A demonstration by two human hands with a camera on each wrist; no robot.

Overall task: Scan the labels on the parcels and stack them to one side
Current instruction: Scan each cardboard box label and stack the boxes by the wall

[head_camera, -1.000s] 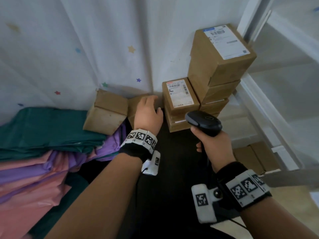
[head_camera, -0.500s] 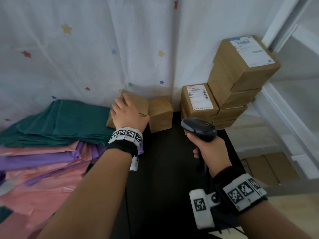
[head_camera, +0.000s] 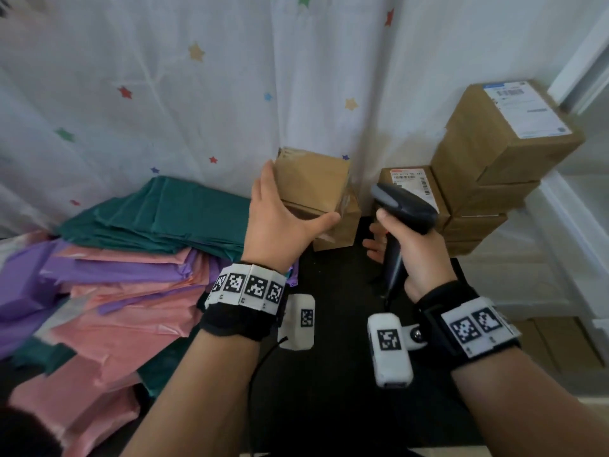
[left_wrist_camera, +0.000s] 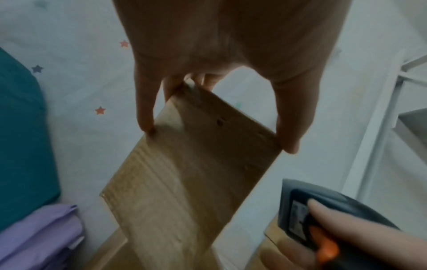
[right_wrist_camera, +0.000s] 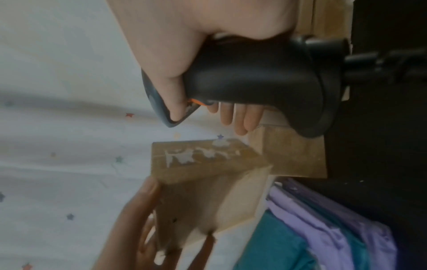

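My left hand grips a plain brown cardboard parcel, thumb on its near side and fingers over the far edge, and holds it tilted above another brown parcel on the black table. No label shows on the held parcel; torn tape residue marks one face. My right hand holds a dark barcode scanner by its handle, just right of the held parcel. A stack of labelled parcels stands at the back right, with a lower labelled parcel beside it.
Teal, purple and pink poly mailers lie piled on the left. A white star-print curtain hangs close behind. A white frame borders the right side. The black table shows between my arms.
My left hand moved from the right parcel to the left one, gripped it and lifted it up and rightward. The scanner rose slightly toward it.
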